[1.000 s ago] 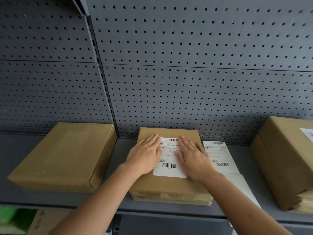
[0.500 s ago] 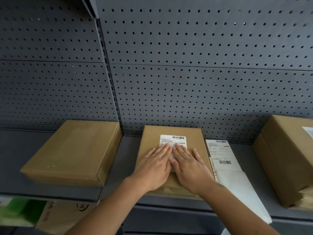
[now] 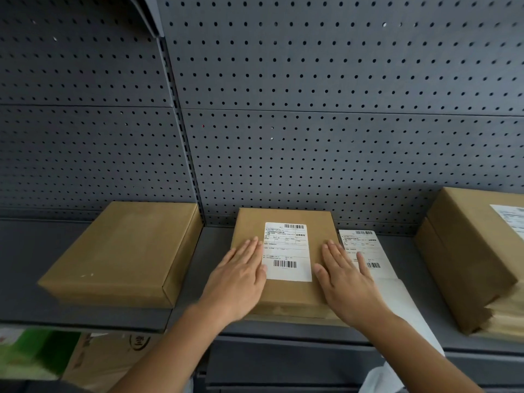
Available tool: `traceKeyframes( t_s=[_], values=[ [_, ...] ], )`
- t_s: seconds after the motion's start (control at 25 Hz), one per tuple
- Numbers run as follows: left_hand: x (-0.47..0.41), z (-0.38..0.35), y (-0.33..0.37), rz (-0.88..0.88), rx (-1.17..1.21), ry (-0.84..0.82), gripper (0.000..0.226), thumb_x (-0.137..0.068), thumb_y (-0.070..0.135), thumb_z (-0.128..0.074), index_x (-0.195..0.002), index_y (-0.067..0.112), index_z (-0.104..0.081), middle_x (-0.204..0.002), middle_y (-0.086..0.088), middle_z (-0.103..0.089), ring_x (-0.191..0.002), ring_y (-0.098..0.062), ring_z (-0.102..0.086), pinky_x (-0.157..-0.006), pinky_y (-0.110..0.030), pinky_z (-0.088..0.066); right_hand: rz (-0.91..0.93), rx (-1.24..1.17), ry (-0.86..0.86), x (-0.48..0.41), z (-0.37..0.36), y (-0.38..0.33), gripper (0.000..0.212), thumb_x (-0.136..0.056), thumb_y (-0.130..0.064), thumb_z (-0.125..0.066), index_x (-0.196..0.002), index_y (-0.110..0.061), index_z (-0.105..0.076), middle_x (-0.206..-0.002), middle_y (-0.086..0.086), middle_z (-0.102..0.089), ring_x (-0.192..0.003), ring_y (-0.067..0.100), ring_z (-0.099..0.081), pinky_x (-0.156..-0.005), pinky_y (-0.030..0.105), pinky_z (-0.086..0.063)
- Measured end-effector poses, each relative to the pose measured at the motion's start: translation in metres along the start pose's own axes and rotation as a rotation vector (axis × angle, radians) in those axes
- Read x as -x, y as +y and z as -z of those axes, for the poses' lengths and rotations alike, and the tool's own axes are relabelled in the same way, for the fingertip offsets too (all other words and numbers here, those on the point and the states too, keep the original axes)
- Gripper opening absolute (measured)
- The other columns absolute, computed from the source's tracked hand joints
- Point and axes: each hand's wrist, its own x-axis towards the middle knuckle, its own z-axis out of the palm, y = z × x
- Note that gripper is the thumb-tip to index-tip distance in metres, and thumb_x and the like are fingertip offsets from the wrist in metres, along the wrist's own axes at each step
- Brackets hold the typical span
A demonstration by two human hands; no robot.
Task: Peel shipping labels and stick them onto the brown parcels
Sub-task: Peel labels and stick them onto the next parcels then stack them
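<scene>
Left hand (image 3: 238,276) and right hand (image 3: 348,282) flat, grasping nothing, flanking label (image 3: 286,251) on middle parcel (image 3: 320,222). I'd worry: unpressed corners lifting; right hand dragging loose label sheet (image 3: 360,242).

The light is dim and soft. The grey pegboard (image 3: 340,151) looks flat, with no hard shadows on it. Parcel tops are brighter than their sides, so the light falls from above. The white shipping label (image 3: 286,251) is the brightest patch, yet it is not blown out; its barcodes are crisp and its small print is too fine to read. The left hand (image 3: 238,282) is slightly smeared. The near edge of the left parcel (image 3: 122,251) is soft. The wide lens bows the upright post (image 3: 181,137) and stretches the right-edge parcel (image 3: 467,251). Below the shelf, the green box (image 3: 28,353) is murky and blurred.
</scene>
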Motion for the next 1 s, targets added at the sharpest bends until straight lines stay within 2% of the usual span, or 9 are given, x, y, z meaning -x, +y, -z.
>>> traceKeyframes(
  t_s=[0.12,0.2,0.36,0.52,0.64,0.72,0.84,0.92,1.0],
  values=[
    [0.02,-0.007,0.023,-0.104,0.011,0.003,0.059,-0.106,0.047,-0.004,-0.159,0.025,0.011,-0.164,0.012,0.02,-0.151,-0.001,0.019,-0.128,-0.032,0.005,0.173,-0.054,0.035,0.019,-0.005,-0.027,0.09,-0.087,-0.066,0.021,-0.16,-0.023,-0.008,-0.165,-0.011,0.003,-0.154,0.007,0.006,-0.125,0.041,0.007],
    [0.027,-0.013,0.028,-0.146,-0.04,-0.006,0.064,-0.102,0.048,0.002,-0.16,0.023,0.01,-0.165,0.01,0.02,-0.152,-0.002,0.02,-0.128,-0.034,0.002,0.247,-0.034,0.011,0.03,-0.016,-0.041,0.077,-0.096,-0.06,0.013,-0.16,-0.023,-0.009,-0.165,-0.009,0.001,-0.154,0.008,0.004,-0.123,0.041,0.006],
    [0.031,-0.014,0.02,-0.118,-0.071,0.011,0.068,-0.098,0.05,0.007,-0.16,0.022,0.011,-0.167,0.008,0.019,-0.152,-0.002,0.019,-0.128,-0.034,0.001,0.225,0.061,0.044,0.037,-0.026,-0.038,0.067,-0.106,-0.053,-0.006,-0.154,-0.017,-0.034,-0.161,-0.002,-0.032,-0.15,0.014,-0.025,-0.116,0.045,-0.008],
    [0.034,-0.013,-0.005,0.039,-0.054,-0.003,0.064,-0.102,0.053,0.005,-0.157,0.022,0.018,-0.163,0.008,0.026,-0.151,-0.006,0.021,-0.127,-0.032,0.005,0.139,0.002,0.085,0.04,-0.02,-0.006,0.079,-0.096,-0.063,0.008,-0.159,-0.025,-0.019,-0.164,-0.013,-0.011,-0.153,0.006,-0.007,-0.122,0.041,0.003],
    [0.033,-0.013,-0.03,0.166,-0.02,-0.003,0.068,-0.102,0.058,0.001,-0.157,0.021,0.015,-0.164,0.006,0.022,-0.153,-0.008,0.014,-0.127,-0.031,0.002,0.007,0.001,0.003,0.043,-0.009,0.02,0.076,-0.093,-0.064,0.009,-0.16,-0.028,-0.001,-0.165,-0.016,0.006,-0.152,0.002,0.009,-0.125,0.036,0.01],
    [0.031,-0.013,-0.04,0.264,0.147,0.0,0.08,-0.097,0.067,-0.002,-0.161,0.02,0.007,-0.168,0.005,0.013,-0.155,-0.009,0.006,-0.127,-0.032,-0.003,-0.101,-0.12,-0.043,0.042,-0.004,0.032,0.077,-0.095,-0.064,-0.001,-0.16,-0.024,-0.001,-0.167,-0.011,0.003,-0.153,0.004,0.007,-0.125,0.033,0.005],
    [0.019,-0.017,-0.05,0.465,0.772,-0.022,0.093,-0.087,0.083,-0.023,-0.163,0.03,-0.013,-0.17,0.01,-0.014,-0.155,-0.013,-0.016,-0.126,-0.04,-0.015,-0.284,-0.557,-0.087,0.031,0.004,0.036,0.077,-0.097,-0.063,-0.025,-0.161,-0.024,-0.007,-0.169,-0.004,-0.008,-0.155,0.014,-0.01,-0.123,0.033,-0.01],
    [0.007,-0.019,-0.051,0.571,1.124,-0.051,0.102,-0.072,0.094,-0.042,-0.158,0.039,-0.029,-0.162,0.013,-0.034,-0.15,-0.015,-0.032,-0.124,-0.045,-0.021,-0.378,-0.827,-0.112,0.017,0.005,0.033,0.077,-0.097,-0.064,-0.037,-0.16,-0.029,-0.01,-0.166,-0.003,-0.021,-0.151,0.021,-0.025,-0.122,0.04,-0.022],
    [-0.001,-0.019,-0.046,0.606,1.301,-0.049,0.097,-0.066,0.093,-0.055,-0.148,0.042,-0.047,-0.148,0.014,-0.056,-0.137,-0.014,-0.05,-0.12,-0.047,-0.031,-0.44,-0.977,-0.132,0.003,0.002,0.028,0.084,-0.09,-0.071,-0.046,-0.159,-0.033,-0.017,-0.16,-0.004,-0.034,-0.144,0.022,-0.039,-0.12,0.043,-0.031]
  ],
)
